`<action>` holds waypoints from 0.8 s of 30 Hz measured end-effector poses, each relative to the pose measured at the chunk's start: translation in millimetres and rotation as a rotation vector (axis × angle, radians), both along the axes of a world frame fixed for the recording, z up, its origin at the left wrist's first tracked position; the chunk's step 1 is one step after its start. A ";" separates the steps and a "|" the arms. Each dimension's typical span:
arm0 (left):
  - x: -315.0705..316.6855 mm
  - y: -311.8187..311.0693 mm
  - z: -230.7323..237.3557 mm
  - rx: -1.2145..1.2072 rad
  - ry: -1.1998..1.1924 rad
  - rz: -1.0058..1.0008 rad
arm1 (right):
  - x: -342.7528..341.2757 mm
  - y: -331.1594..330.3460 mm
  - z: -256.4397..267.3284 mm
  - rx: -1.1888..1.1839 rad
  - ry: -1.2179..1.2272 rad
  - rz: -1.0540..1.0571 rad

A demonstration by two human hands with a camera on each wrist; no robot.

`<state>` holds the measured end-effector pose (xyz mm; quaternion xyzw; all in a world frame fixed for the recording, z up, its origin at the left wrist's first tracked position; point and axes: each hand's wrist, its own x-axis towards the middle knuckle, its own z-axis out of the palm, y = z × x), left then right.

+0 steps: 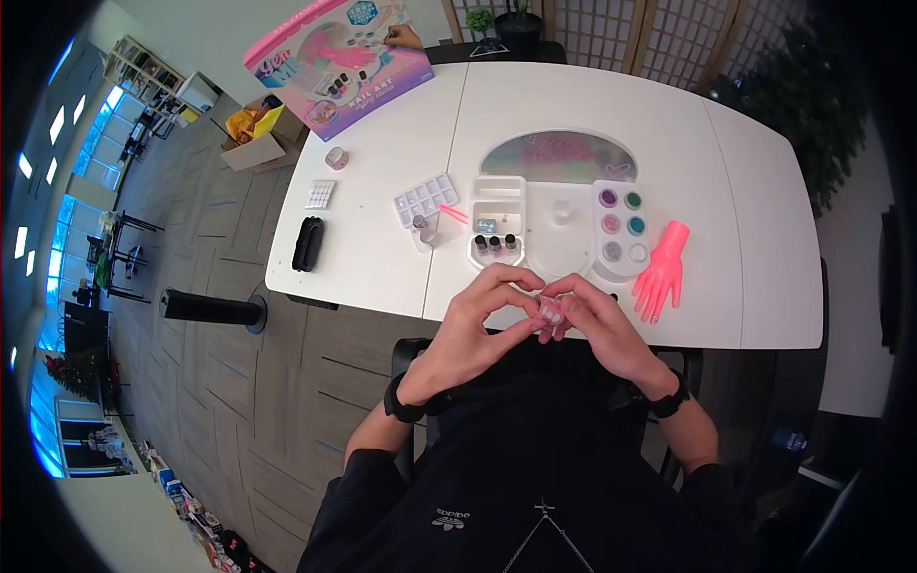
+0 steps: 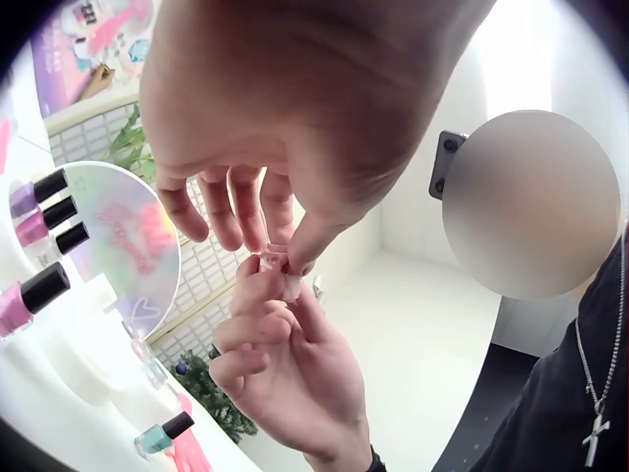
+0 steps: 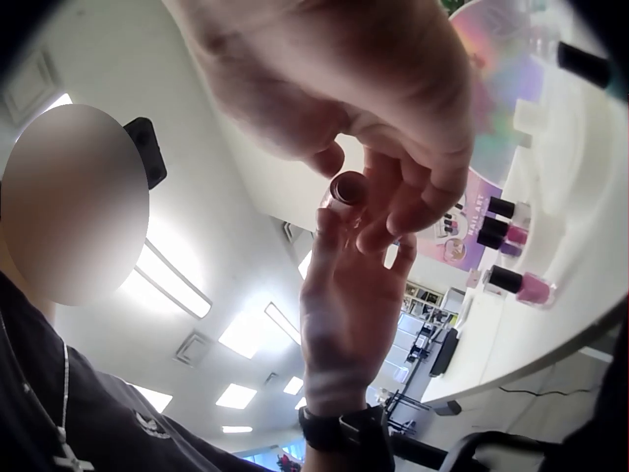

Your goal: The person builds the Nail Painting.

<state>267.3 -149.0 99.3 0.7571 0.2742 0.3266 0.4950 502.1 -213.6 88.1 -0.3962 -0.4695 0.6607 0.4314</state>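
Close to the table's front edge, my left hand (image 1: 478,320) and right hand (image 1: 607,329) meet around a small clear-and-pink pot (image 1: 550,311). Thumb and fingers of both hands pinch it. In the left wrist view the pot (image 2: 279,264) sits between the fingertips of the two hands. Its dark round end (image 3: 348,187) shows in the right wrist view, below the right hand's fingers. Just beyond the hands stands a white nail art station (image 1: 564,229) holding small black-capped polish bottles (image 1: 495,244). Pots of coloured glitter (image 1: 611,223) fill its right side.
A pink model hand (image 1: 661,272) lies right of the station. Left of it are a white compartment tray (image 1: 426,199), pink tweezers (image 1: 454,214), a black case (image 1: 308,244), a white gem sheet (image 1: 321,195) and a small jar (image 1: 336,159). A large box (image 1: 344,72) stands at the back left.
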 end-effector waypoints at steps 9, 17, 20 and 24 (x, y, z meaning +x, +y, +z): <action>4.7 1.0 -13.6 -0.188 -0.102 0.119 | -15.8 -8.7 -0.1 0.757 -0.661 -0.326; 11.2 -3.4 -22.6 -0.390 -0.221 0.097 | -20.3 -2.7 -6.2 0.921 -0.793 -0.419; 9.9 -4.9 -23.5 -0.418 -0.254 0.055 | -20.4 -1.0 -3.6 0.901 -0.721 -0.428; 10.0 -8.5 -22.8 -0.355 -0.254 0.009 | -19.4 -7.6 -5.1 0.664 -0.590 -0.423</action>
